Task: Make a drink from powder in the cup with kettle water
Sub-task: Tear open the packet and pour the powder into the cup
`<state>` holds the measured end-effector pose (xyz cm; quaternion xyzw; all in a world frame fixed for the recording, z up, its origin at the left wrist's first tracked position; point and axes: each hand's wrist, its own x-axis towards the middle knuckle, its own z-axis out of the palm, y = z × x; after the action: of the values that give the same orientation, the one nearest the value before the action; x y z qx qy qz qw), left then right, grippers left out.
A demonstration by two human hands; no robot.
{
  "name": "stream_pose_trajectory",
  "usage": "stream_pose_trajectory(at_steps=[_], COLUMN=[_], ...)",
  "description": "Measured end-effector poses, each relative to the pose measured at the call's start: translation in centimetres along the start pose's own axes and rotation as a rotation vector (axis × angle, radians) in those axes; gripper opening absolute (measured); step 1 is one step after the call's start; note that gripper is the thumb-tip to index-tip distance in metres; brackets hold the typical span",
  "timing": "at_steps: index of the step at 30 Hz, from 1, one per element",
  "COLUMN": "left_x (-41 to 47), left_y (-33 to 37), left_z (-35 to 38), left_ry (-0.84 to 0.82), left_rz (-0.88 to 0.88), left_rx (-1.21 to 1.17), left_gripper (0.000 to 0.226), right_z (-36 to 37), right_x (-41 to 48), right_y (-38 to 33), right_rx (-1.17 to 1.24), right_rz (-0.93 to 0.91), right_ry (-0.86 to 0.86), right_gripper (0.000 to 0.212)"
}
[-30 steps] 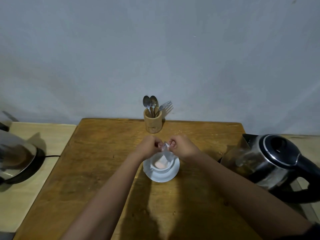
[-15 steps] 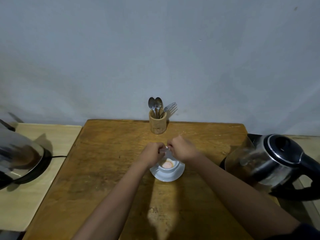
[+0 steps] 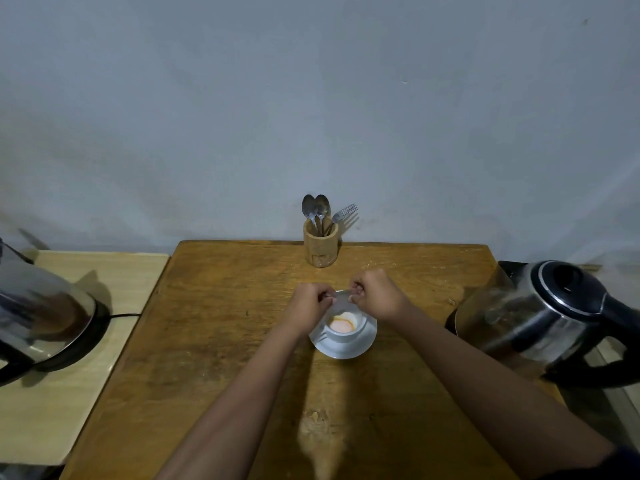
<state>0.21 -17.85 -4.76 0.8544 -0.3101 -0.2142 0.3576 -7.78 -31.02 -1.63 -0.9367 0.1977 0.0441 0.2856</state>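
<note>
A white cup [image 3: 346,336] stands on a white saucer [image 3: 360,346] in the middle of the wooden table [image 3: 214,341]. Pale orange powder [image 3: 341,324] lies inside the cup. Just above the cup's far rim hangs a small clear plastic sachet [image 3: 341,301], pinched at its left corner by my left hand [image 3: 310,303] and at its right corner by my right hand [image 3: 375,294]. A steel electric kettle [image 3: 540,323] with a black lid and handle stands at the table's right edge.
A wooden holder [image 3: 320,245] with two spoons and a fork stands at the back of the table by the wall. On a lighter side table [image 3: 69,393] to the left sits a second steel kettle [image 3: 38,313] with a black cord.
The sachet has emptied and flattened, and more powder shows in the cup. Both hands stay pinched on the sachet over the cup. The camera has shifted a little.
</note>
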Motion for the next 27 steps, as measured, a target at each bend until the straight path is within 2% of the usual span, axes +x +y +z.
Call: stream_pose_trajectory(at_steps=[5, 9, 13, 17, 21, 22, 25, 27], left_x=[-0.2, -0.5, -1.1, -2.5, -4.2, -4.6, -6.2, -7.5], left_y=[0.2, -0.1, -0.5, -0.9, -2.6, -3.4, -6.0, -8.0], left_z=[0.1, -0.1, -0.8, -2.2, -4.3, -4.7, -5.5, -5.6], left_ry=[0.006, -0.001, 0.006, 0.119, 0.171, 0.182, 0.216, 0.237], left_rz=[-0.011, -0.038, -0.043, -0.090, -0.119, -0.128, -0.176, -0.229], left_rx=[-0.051, -0.144, -0.272, -0.459, -0.506, -0.511, -0.530, -0.540], left_gripper=[0.011, 0.008, 0.003, 0.008, 0.009, 0.011, 0.022, 0.028], right_z=[0.2, 0.2, 0.3, 0.7, 2.1, 2.7, 5.3, 7.3], right_x=[-0.6, -1.0, -1.2, -1.3, -0.8, -0.8, -1.3, -1.7], right_y=[-0.1, -0.3, -1.0, -2.8, -5.3, -6.0, -8.2, -9.4], right_rx=[0.024, 0.032, 0.065, 0.216, 0.330, 0.353, 0.369, 0.326], right_rz=[0.068, 0.080, 0.105, 0.118, 0.099, 0.089, 0.063, 0.034], right_ry=[-0.004, 0.014, 0.038, 0.070, 0.066, 0.053, 0.012, -0.008], right_gripper=[0.013, 0.029, 0.021, 0.014, 0.006, 0.006, 0.026, 0.024])
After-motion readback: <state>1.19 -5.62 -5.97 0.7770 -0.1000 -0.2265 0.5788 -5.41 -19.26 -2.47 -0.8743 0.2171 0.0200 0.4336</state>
